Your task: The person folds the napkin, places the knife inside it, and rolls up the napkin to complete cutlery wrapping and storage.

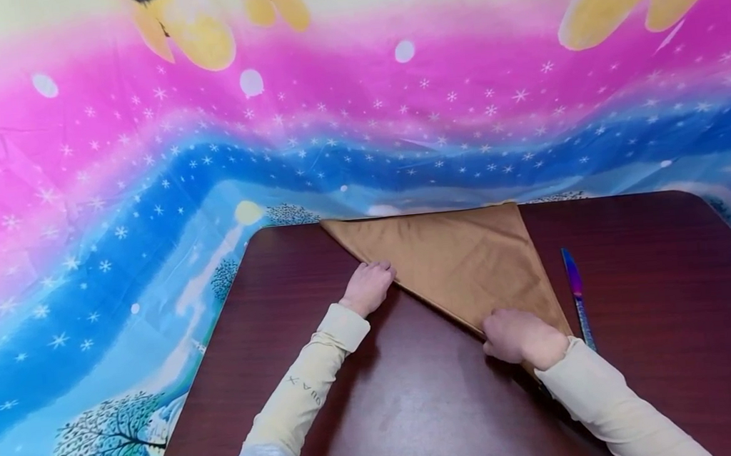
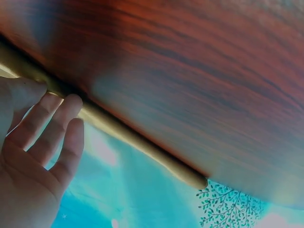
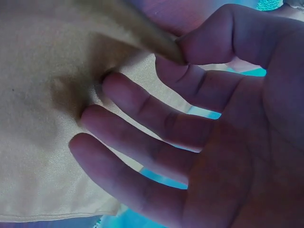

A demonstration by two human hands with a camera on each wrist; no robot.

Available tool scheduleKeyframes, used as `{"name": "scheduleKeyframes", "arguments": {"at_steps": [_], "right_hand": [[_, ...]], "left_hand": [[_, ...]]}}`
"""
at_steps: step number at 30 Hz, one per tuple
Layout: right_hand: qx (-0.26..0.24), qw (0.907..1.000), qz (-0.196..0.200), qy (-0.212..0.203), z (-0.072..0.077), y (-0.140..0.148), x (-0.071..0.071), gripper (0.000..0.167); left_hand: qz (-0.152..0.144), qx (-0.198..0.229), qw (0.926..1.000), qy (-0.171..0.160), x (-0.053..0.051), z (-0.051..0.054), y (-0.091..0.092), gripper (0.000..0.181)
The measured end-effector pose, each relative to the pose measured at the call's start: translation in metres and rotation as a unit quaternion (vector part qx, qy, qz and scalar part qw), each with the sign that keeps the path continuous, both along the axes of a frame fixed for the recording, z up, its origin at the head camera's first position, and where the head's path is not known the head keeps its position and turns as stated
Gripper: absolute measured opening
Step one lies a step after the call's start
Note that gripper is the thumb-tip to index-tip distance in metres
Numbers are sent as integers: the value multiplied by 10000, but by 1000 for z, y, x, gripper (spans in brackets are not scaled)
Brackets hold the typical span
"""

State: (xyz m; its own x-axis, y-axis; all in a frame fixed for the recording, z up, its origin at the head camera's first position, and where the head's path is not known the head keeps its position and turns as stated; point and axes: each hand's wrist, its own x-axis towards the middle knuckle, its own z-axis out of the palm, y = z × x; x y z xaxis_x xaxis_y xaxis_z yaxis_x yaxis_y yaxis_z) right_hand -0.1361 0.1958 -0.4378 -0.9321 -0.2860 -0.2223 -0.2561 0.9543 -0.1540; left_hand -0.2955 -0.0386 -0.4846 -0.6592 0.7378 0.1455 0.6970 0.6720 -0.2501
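A golden-brown satin cloth (image 1: 451, 257), folded into a triangle, lies on the dark wooden table (image 1: 407, 425). Along its long slanted edge, my left hand (image 1: 370, 288) pinches the fold nearer the far left corner. In the left wrist view the fingers (image 2: 71, 107) lie along the thin edge, thumb beside them. My right hand (image 1: 524, 336) holds the same edge lower down, towards the near right. Thumb and index finger pinch a raised edge in the right wrist view, while the other fingers (image 3: 133, 102) touch the cloth beneath. The right hand and forearm cover the cloth's near corner.
A knife (image 1: 577, 294) with a shiny rainbow finish lies on the table to the right of the cloth. Behind the table hangs a colourful printed backdrop (image 1: 331, 116) with snowflakes and trees. The cloth's top side runs along the table's far edge.
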Motion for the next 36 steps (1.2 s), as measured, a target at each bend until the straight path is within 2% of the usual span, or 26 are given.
{"name": "scheduleKeyframes", "arguments": {"at_steps": [6, 15, 20, 27, 31, 36], "right_hand": [[-116, 9999, 85, -52, 1, 1, -2, 17], [-183, 9995, -4, -248, 2, 1, -4, 19], [-233, 9993, 0, -285, 3, 0, -4, 19], [-251, 9990, 117, -362, 4, 2, -5, 20], [-275, 9987, 231, -351, 3, 3, -5, 21], [-349, 9982, 360, -330, 3, 7, -6, 20]], "left_hand": [[9, -10, 10000, -32, 2, 1, -4, 12], [93, -185, 9994, -279, 12, 7, -15, 8], [93, -97, 9976, -677, 16, 10, -23, 8], [39, 59, 9907, -1359, 19, 11, -33, 9], [-70, 138, 9868, -1611, 23, 11, -39, 7], [-59, 89, 9820, -1884, 31, 11, -48, 4]]}}
